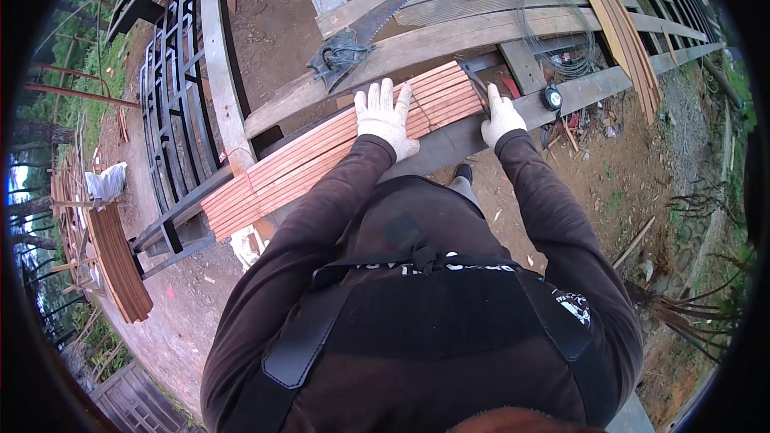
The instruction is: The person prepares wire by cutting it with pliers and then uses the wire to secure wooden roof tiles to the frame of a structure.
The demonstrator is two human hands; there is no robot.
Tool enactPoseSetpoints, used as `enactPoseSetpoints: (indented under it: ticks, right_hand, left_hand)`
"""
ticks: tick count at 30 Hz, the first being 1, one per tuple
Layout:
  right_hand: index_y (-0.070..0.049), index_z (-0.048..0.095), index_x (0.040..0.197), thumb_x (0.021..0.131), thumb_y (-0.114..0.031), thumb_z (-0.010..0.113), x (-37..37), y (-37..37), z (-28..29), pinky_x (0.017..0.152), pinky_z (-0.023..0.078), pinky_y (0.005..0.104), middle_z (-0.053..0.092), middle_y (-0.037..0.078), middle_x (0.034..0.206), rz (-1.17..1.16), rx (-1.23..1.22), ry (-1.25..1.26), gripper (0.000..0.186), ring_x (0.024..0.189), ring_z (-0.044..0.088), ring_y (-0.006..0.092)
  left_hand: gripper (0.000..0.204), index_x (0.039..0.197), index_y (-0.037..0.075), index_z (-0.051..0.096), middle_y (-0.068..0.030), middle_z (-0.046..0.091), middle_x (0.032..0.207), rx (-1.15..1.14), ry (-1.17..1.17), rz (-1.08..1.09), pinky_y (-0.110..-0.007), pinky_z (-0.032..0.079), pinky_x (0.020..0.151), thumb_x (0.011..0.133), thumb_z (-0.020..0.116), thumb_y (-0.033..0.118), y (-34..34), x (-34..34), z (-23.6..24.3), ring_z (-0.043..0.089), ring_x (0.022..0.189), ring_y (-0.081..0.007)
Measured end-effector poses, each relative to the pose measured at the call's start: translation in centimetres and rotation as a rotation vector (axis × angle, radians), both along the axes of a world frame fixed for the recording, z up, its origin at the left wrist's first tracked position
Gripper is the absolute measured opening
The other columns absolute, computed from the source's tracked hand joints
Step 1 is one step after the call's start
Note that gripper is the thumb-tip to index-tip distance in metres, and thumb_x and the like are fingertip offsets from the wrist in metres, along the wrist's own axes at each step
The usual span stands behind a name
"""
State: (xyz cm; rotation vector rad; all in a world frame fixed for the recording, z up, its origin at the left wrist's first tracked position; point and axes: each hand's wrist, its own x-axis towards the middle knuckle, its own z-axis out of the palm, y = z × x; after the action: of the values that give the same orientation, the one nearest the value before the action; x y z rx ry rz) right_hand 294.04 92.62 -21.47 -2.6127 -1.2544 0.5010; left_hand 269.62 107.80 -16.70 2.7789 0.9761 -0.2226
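A bundle of reddish-brown wooden slats (321, 148) lies slantwise across a beam in front of me, with thin ties around it near both ends. My left hand (385, 116), in a white knit glove, rests flat on the slats with its fingers apart. At the bundle's right end, my gloved right hand (502, 116) is closed around a slim dark hand tool (475, 84). Its exact kind is hard to make out. The tool's far part lies against the slat ends. A round black tape measure (552, 97) sits on the beam just right of that hand.
A handsaw (393, 12) and a crumpled grey cloth (338, 58) lie on the planks beyond the bundle. A loose wire coil (561, 36) is at the right, near more long slats (618, 28). Another slat stack (119, 265) stands left, near dark metal frames (172, 88).
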Motion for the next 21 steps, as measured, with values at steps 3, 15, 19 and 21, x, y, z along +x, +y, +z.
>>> enactPoseSetpoints:
  ticks: [3, 15, 19, 21]
  right_hand:
    - [0.003, 0.056, 0.137, 0.083, -0.012, 0.067, 1.5, -2.5, -1.9, 0.087, 0.056, 0.042, 0.069, 0.02, 0.098, -0.184, 0.383, 0.074, 0.057, 0.092, 0.071, 0.0352]
    - [-0.008, 0.065, 0.122, 0.099, -0.02, 0.065, -2.7, -5.9, 9.6, 0.057, 0.052, 0.0276, 0.066, 0.002, 0.081, -0.167, -0.234, 0.88, 0.026, 0.066, 0.065, 0.0111]
    - [-0.01, 0.058, 0.143, 0.094, -0.017, 0.066, -3.9, -5.2, 11.4, 0.058, 0.055, 0.0323, 0.07, 0.006, 0.089, -0.144, -0.374, 0.979, 0.05, 0.069, 0.067, 0.0138]
    - [-0.014, 0.048, 0.153, 0.092, -0.013, 0.062, -4.5, -4.5, 12.3, 0.059, 0.057, 0.0352, 0.071, 0.011, 0.089, 0.006, -0.455, 0.702, 0.062, 0.067, 0.069, 0.0179]
  left_hand:
    - [0.116, 0.165, 0.011, 0.025, -0.0288, 0.023, 0.167, -0.009, -0.017, -0.023, -0.063, 0.007, 0.125, 0.071, 0.079, 0.053, -0.1, 0.2, -0.2, 0.019, 0.155, -0.0472]
    - [0.115, 0.162, 0.011, 0.035, -0.0251, 0.029, 0.165, -0.034, -0.175, -0.031, -0.066, 0.01, 0.123, 0.07, 0.08, 0.062, 0.1, 1.5, -1.0, 0.024, 0.152, -0.0474]
    - [0.113, 0.161, 0.007, 0.035, -0.0248, 0.033, 0.162, -0.027, -0.189, -0.051, -0.063, 0.016, 0.122, 0.071, 0.08, 0.06, 0.2, 1.5, -1.2, 0.032, 0.147, -0.0453]
    - [0.112, 0.16, 0.007, 0.036, -0.0244, 0.034, 0.161, -0.027, -0.206, -0.053, -0.063, 0.017, 0.121, 0.071, 0.08, 0.059, 0.4, 1.4, -1.2, 0.034, 0.145, -0.0445]
